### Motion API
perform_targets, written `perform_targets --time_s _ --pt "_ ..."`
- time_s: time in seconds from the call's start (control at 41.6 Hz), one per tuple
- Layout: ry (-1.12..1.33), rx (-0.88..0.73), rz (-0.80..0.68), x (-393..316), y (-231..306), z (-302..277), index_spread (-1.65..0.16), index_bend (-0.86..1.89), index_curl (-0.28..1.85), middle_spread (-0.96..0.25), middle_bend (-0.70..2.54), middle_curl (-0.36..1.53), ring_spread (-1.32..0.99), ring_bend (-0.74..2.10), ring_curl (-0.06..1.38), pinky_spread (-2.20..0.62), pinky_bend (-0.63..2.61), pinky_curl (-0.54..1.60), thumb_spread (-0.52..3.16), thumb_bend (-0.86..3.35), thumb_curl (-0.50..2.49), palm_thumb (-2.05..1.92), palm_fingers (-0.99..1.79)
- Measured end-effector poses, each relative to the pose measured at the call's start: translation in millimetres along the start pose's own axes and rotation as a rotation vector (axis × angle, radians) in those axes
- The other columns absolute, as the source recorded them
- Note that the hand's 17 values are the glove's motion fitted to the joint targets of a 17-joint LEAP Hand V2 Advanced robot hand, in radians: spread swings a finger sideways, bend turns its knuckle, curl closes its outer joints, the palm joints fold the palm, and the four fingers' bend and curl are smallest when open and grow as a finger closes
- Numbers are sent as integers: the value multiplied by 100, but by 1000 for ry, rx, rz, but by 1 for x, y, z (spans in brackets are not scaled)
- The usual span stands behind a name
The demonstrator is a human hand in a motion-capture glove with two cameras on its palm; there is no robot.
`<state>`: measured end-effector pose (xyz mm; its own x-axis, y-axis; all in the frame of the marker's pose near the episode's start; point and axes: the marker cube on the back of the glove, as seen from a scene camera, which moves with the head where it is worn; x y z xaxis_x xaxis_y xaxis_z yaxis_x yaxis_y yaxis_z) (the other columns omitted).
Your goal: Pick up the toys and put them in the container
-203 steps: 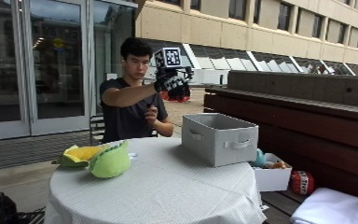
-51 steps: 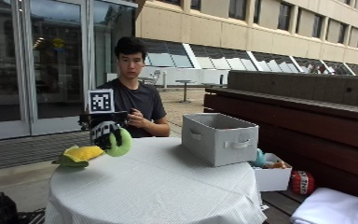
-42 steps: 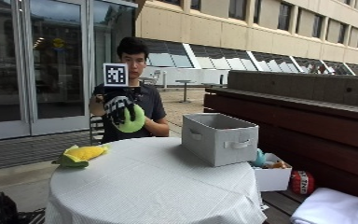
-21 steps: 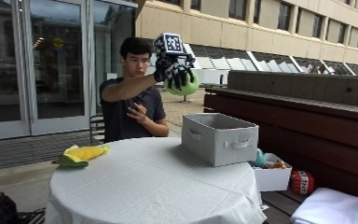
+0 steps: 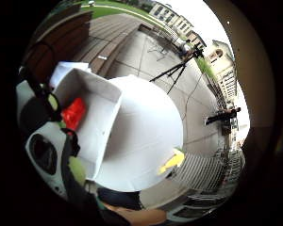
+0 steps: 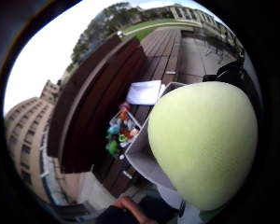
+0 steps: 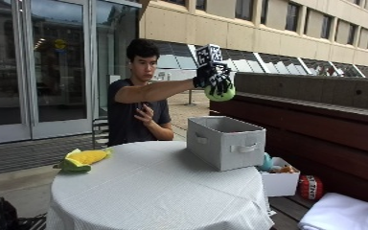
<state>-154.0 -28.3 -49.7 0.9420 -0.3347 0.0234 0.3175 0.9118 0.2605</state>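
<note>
High above the grey fabric container, my gloved right hand grips a light green plush ball, its fingers curled over the top. The same green ball fills the thumb side palm view. The container stands on the round table with the white cloth, and a red toy lies inside it. A yellow and green plush toy lies at the table's left edge, and shows as the yellow toy in the little finger side view.
A small white box of toys and a red toy sit on the wooden bench behind the table. White cloth lies at the right. The person's bare left hand is raised at the chest.
The hand lifted the green ball off the table's left side and carried it up and right, over the container. The yellow and green toy stayed put.
</note>
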Motion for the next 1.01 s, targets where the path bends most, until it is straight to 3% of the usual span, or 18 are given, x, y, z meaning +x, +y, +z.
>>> perform_targets --time_s 0.24,0.264,0.336,0.408,0.433,0.673,1.009 --pt "0 -86 0 -17 2 21 -36 39 67 -48 58 74 -39 117 50 -45 95 42 49 11 104 68 106" --pt "5 -110 2 -14 2 24 -37 23 63 -47 52 71 -39 117 50 -45 99 43 55 7 101 63 87" --pt "-3 -178 -2 0 -1 34 -36 7 62 -44 46 70 -37 120 51 -44 109 46 70 3 97 56 74" --pt "-31 -198 -13 8 0 35 -33 -12 52 -29 27 67 -26 105 50 -35 138 56 80 -17 82 22 0" --pt "-37 -197 -17 9 2 34 -32 -10 52 -25 26 66 -23 102 51 -33 145 59 81 -16 79 17 -10" --pt "1 -168 4 65 20 14 -30 0 27 -6 23 58 -7 77 33 -11 151 50 91 -6 61 -2 -20" --pt "49 -251 178 222 125 -28 -30 5 18 0 20 53 1 62 28 1 137 42 95 -5 48 -3 -23"
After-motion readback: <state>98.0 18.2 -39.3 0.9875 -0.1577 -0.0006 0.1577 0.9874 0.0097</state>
